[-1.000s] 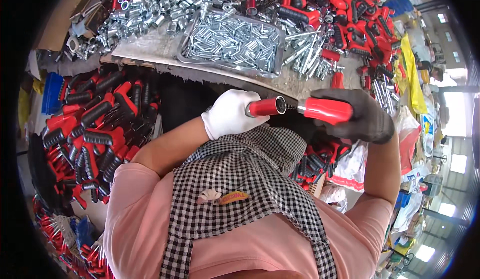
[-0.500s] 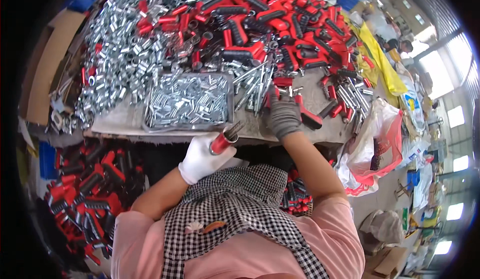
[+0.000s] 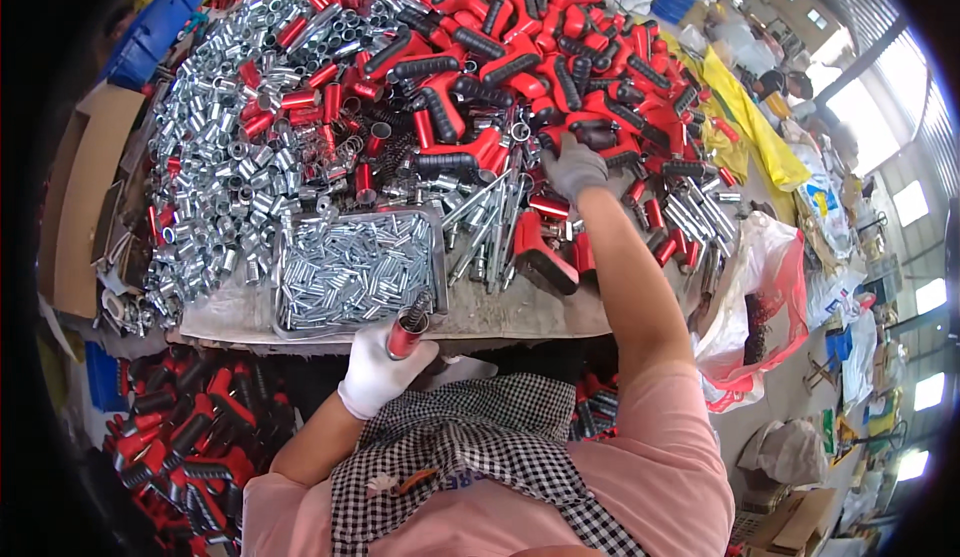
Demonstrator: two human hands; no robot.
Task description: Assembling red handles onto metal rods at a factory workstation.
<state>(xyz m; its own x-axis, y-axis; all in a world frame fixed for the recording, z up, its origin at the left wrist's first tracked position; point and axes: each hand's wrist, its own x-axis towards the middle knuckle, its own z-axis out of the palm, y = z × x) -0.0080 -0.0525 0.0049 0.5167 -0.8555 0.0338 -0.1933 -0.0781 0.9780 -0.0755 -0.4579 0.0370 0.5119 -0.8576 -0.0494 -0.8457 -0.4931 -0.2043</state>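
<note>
My left hand (image 3: 372, 372), in a white glove, is closed around a short red metal tube (image 3: 408, 335) at the bench's front edge. A dark coil spring (image 3: 417, 309) sticks out of the tube's upper end. My right hand (image 3: 577, 169), in a grey glove, reaches over the bench to the near side of a pile of red-and-black pistol-shaped handles (image 3: 520, 57). Its fingers look stretched out against the handles, with their tips partly hidden. One loose red-and-black handle (image 3: 543, 252) lies nearer me, below that hand.
A clear tray (image 3: 440, 267) of small metal pins sits ahead of my left hand. Metal sleeves (image 3: 220, 177) are heaped at left, long rods (image 3: 490, 222) near the middle. More handles (image 3: 185, 437) lie below the bench; a red-and-white bag (image 3: 765, 307) stands at right.
My right hand has moved farther away, from the bench front to the handle pile. A loose handle now shows near the front. My left hand keeps the tube and spring; the view has shifted.
</note>
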